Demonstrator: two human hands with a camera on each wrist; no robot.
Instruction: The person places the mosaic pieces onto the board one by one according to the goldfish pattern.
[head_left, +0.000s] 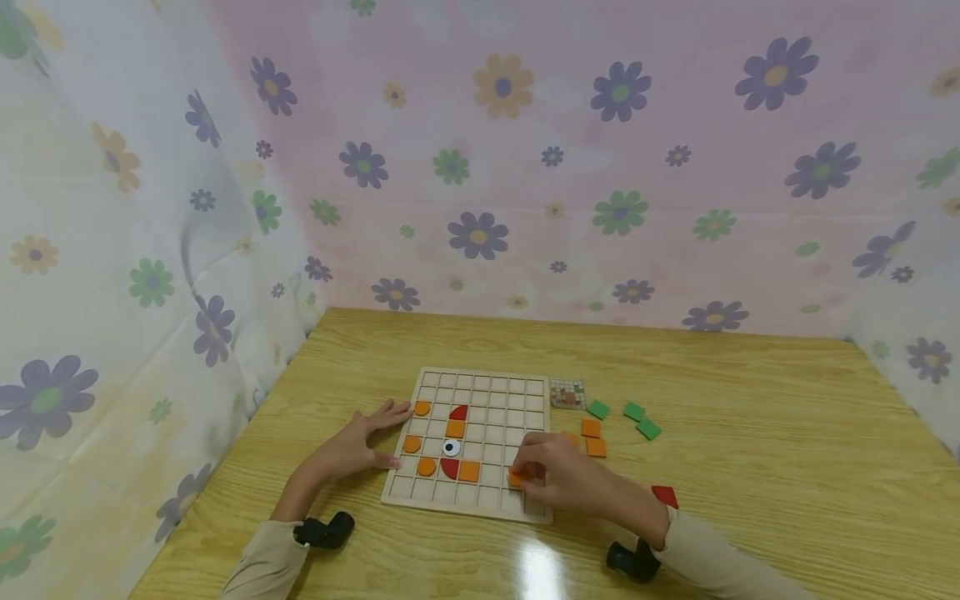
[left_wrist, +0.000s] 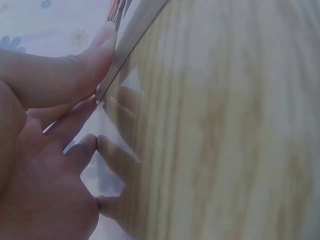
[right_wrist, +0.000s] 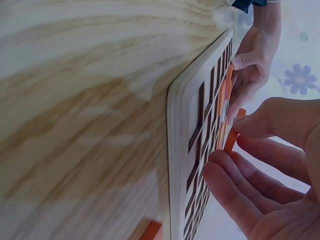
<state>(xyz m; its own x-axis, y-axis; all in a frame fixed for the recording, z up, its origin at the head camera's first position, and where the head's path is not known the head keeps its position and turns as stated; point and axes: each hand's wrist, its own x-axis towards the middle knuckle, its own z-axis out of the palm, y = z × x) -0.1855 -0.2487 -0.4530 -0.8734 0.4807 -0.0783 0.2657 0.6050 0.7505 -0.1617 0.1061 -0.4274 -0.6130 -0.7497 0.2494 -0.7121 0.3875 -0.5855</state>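
At four o'clock on the board [head_left: 497, 400], counting its far edge as twelve, an orange tile [head_left: 517, 477] sits pinched between the thumb and fingertips of the right hand [head_left: 562, 475]. It tilts, and whether it touches the board I cannot tell; an edge grip probably suits so thin a piece.

Toward nine, discs [head_left: 426, 467], red quarters [head_left: 450, 469] and an eye [head_left: 451, 447] lie one to a cell, the ridges seemingly there to stop sliding. At nine, the left hand [head_left: 341, 450] grasps nothing; its thumb and extended fingers rest at the rim, likely steadying it.

Off the board, a card [head_left: 567, 394] at two, green squares [head_left: 633, 412] past two and orange squares [head_left: 596, 447] at three presumably lie there for easy reach.
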